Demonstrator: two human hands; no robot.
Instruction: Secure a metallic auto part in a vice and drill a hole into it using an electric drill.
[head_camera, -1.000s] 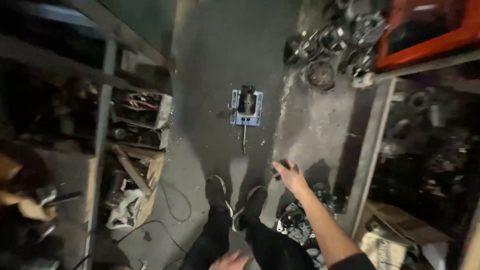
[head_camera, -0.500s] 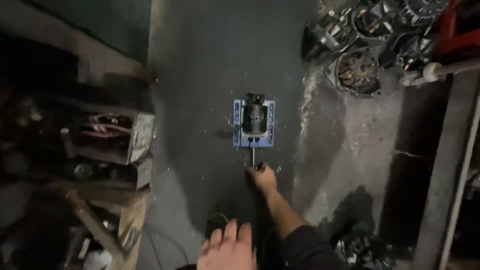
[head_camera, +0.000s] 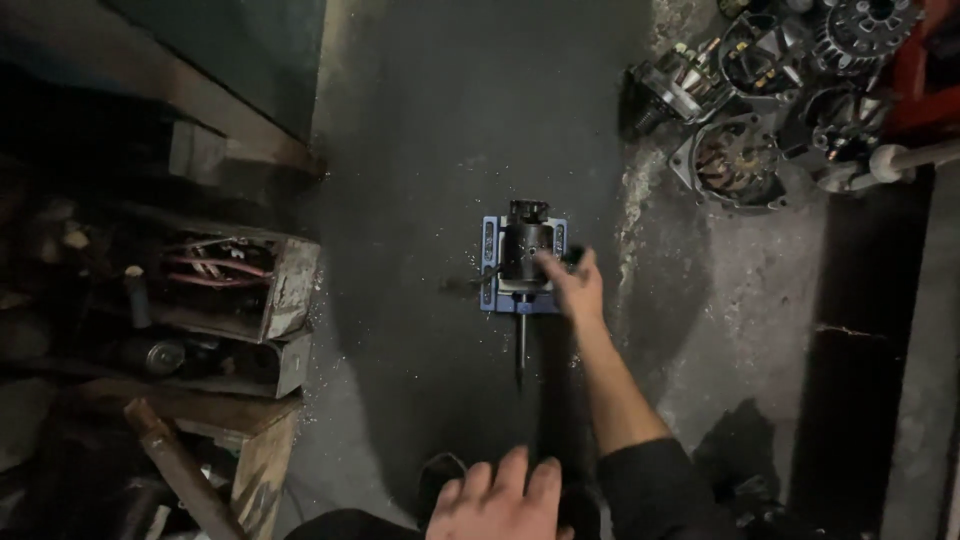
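Head view: the dark concrete floor (head_camera: 400, 150) carries a blue vise (head_camera: 523, 268) gripping a black motor (head_camera: 526, 250). The right hand (head_camera: 574, 285), fingers loosely spread, touches the motor; the left hand (head_camera: 500, 498) hovers open. A careless pull could tip the vise, I'd say.

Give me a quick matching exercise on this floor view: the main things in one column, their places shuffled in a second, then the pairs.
Things:
1. right hand
2. left hand
3. blue drill vise
4. pile of motor housings

Places:
A. top right of the floor
B. bottom edge of the view, touching nothing
C. middle of the floor, dark cylinder on it
D. reaching onto the dark cylinder

Pairs: 1-D, 2-B, 3-C, 4-A
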